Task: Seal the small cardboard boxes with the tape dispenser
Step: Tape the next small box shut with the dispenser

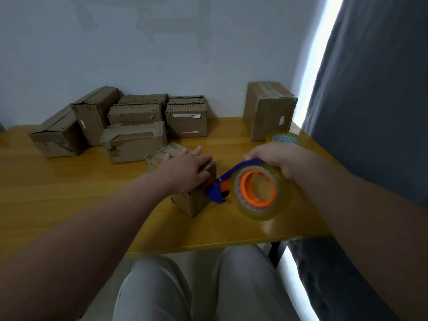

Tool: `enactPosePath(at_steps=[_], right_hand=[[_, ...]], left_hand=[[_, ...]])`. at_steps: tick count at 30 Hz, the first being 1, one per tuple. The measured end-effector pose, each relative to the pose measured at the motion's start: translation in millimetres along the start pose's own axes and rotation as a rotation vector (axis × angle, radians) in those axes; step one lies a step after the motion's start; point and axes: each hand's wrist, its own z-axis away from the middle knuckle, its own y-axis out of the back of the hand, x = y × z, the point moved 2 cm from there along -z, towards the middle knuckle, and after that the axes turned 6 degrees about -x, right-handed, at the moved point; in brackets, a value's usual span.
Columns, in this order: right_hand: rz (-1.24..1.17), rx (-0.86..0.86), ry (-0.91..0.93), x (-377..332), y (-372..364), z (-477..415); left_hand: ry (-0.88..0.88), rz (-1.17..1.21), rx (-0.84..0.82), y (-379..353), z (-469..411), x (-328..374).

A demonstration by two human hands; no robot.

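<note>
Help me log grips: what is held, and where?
Right hand grips the tape dispenser by its blue handle; left hand rests flat on the small box.

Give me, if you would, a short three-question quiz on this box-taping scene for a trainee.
1. True or false: the left hand lies flat on top of the small box nearest the person.
2. What does the right hand hold? A) scissors B) the tape dispenser C) a marker pen
3. Fill the gap: the spare tape roll lies on the ___ side of the table, by the person's own left and right.

Key: 1 true; 2 B; 3 right.
</note>
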Motion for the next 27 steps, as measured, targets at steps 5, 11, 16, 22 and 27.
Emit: enactPosePath(at_steps=[5,11,16,22,27], right_hand=[[-0.02,0.069,0.158,-1,27,-3],[0.102,0.115,0.359,22,4,-29],[0.462,0.181,0.312,25,6,-48],[1.0,0.261,0.167,2,10,-47],[1.078,0.312,0.181,6,-3,-47]], left_hand=[[0.012,-0.024,-0.028,1,6,2],[0.11,-0.001,0.198,-15,6,7],[0.178,-0.075,0.248,-20,4,5],[0.049,-0.075,0.169,-15,1,-11],[-0.141,-0.063,0.125,-11,1,-35]])
